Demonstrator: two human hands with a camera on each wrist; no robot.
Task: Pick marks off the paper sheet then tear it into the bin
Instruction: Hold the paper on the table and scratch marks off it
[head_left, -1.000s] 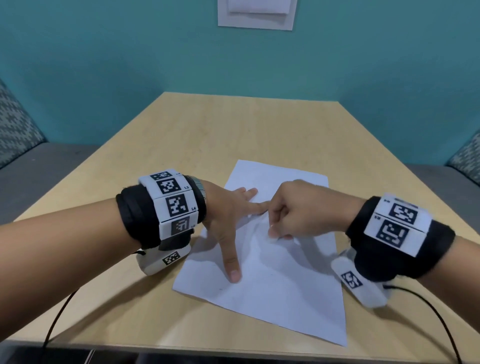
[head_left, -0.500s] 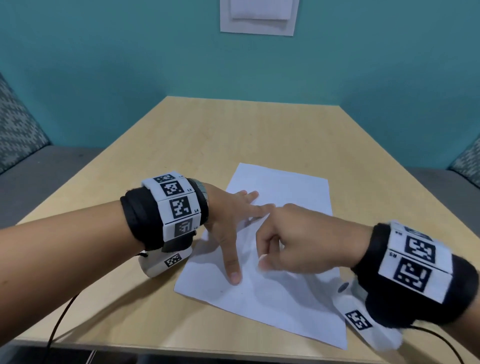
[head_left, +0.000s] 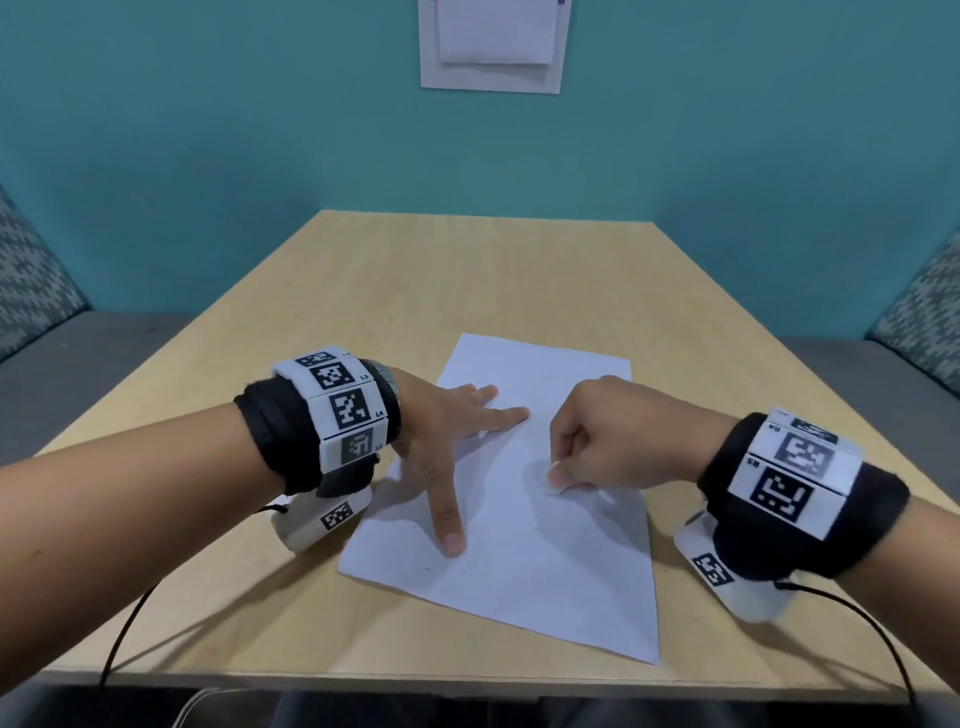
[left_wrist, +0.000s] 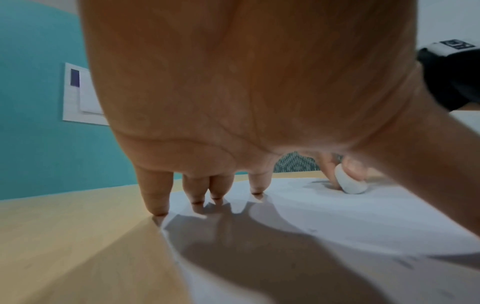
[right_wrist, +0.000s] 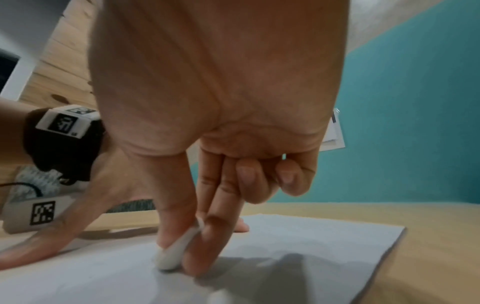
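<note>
Rubbing marks off the sheet (head_left: 545, 561)
Left hand (head_left: 447, 436) is lying spread, pinning thin, tearable paper flat on the table (head_left: 467, 270); right hand (head_left: 602, 441) is pinching an eraser (right_wrist: 174, 255). Grip edges when tearing.

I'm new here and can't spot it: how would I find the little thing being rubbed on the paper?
Start at the wooden table, then the white paper sheet on it. The eraser is the small white lump pinched in the right hand, pressed onto the sheet; the left hand lies flat and holds nothing.

Matt white paper sheet (head_left: 524, 519); smooth pale wood table (head_left: 467, 280).
</note>
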